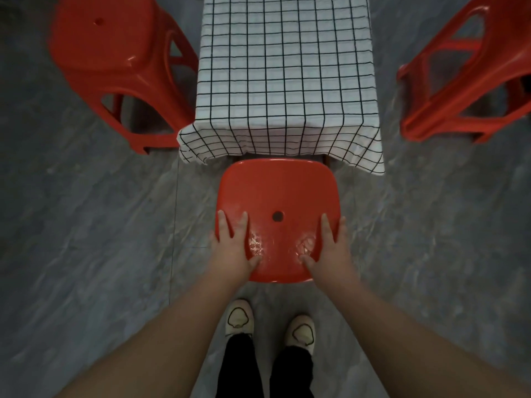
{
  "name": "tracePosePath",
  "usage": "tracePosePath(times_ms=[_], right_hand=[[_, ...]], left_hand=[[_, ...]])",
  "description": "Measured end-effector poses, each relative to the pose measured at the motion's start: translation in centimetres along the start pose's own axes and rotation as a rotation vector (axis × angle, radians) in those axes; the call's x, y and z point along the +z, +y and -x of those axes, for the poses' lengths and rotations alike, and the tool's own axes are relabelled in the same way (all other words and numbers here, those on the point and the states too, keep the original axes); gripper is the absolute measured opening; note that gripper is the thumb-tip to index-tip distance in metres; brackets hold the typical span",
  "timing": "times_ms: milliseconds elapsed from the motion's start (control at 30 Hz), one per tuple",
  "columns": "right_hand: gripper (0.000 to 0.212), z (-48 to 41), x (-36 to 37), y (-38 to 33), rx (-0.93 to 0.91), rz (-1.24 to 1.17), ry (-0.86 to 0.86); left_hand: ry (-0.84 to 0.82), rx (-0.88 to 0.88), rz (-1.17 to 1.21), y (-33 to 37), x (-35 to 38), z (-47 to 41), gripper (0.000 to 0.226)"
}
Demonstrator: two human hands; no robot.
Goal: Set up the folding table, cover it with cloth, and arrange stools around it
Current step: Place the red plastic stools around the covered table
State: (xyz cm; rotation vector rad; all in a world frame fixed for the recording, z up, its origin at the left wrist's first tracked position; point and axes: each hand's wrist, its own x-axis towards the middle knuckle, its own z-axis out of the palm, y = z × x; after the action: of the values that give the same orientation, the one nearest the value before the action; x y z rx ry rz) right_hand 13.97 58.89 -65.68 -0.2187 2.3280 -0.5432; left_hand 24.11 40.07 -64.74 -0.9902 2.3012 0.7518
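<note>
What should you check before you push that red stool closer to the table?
1. Left hand and right hand flat on the near stool seat: ok.
2. Checked cloth covers the table: ok.
3. Near stool lined up with the table end: ok.
4. Cloth hem clear of the seat: cannot tell.
5. Left stool and right stool standing beside the table: ok.
6. Shoes behind the near stool: ok.

Dim, flat indoor light, whitish glare on the near stool (277, 193) (seat top), wide-angle bending at edges
</note>
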Motion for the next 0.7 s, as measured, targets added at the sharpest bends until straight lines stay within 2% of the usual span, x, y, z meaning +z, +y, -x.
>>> tracePosePath(times_ms=[267,700], right_hand=[[0.109,2.0,0.7,0.7,-0.004,0.009,-0.019],[0.106,10.2,4.7,6.3,0.008,-0.013,0.007]], left_hand=[[0.039,-0.009,0.018,-1.6,2.0,1.7,0.106],[0.031,0.031,0.035,-4.5,8.0,9.4,0.101]])
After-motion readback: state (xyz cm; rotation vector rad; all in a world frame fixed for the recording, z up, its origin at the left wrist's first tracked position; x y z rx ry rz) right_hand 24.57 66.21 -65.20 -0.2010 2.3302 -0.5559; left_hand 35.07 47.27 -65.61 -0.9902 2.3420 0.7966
